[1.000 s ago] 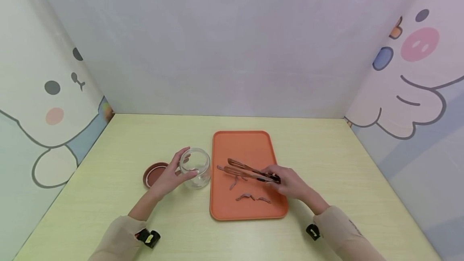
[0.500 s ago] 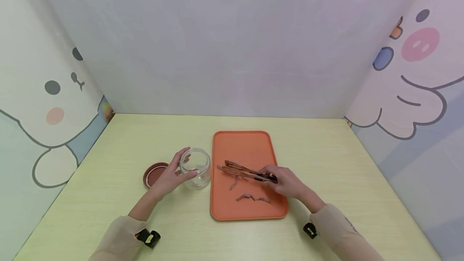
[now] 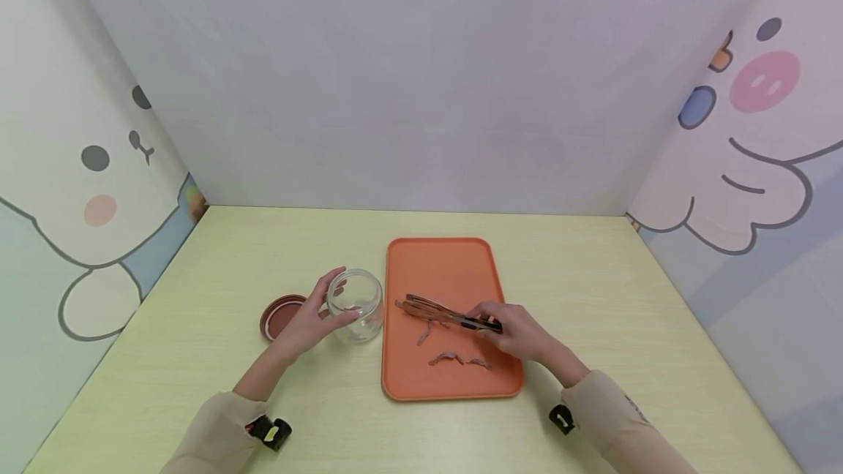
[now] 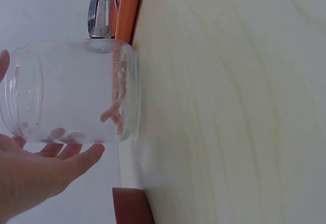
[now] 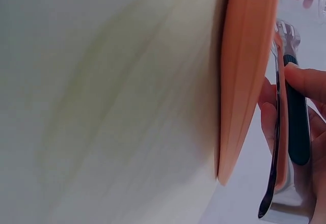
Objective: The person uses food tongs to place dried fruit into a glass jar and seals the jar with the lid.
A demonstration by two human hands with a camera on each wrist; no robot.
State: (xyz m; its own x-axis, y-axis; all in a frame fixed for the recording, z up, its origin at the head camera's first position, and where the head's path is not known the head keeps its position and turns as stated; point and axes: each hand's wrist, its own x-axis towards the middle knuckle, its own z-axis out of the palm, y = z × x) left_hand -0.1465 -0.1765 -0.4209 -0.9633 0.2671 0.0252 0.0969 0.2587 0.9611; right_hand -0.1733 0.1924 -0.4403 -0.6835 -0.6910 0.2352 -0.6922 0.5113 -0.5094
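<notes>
My left hand (image 3: pixel 308 326) holds a clear glass jar (image 3: pixel 370 311), thumb and fingers on either side of it. The jar stands upright, uncovered, against the tray's left edge. In the left wrist view a few pinkish-brown strips (image 4: pixel 120 94) lie at its bottom. My right hand (image 3: pixel 522 333) grips metal tongs (image 3: pixel 440 312) by their dark handles (image 5: pixel 297 119), low over the orange tray (image 3: pixel 441 263). The tongs' tips are close together at a thin strip (image 3: pixel 399 303) near the tray's left side; whether they pinch it cannot be told. Several similar strips (image 3: pixel 446 356) lie nearer the front.
A round brown lid (image 3: pixel 279 317) lies on the pale wooden table (image 3: pixel 316 240), left of the jar and partly behind my left hand. A grey wall (image 3: pixel 421 130) closes off the back, with cartoon-printed panels at both sides.
The tongs have moved slightly left and down, and their arms have been squeezed closer together by my right hand. My left hand and the jar have stayed still.
</notes>
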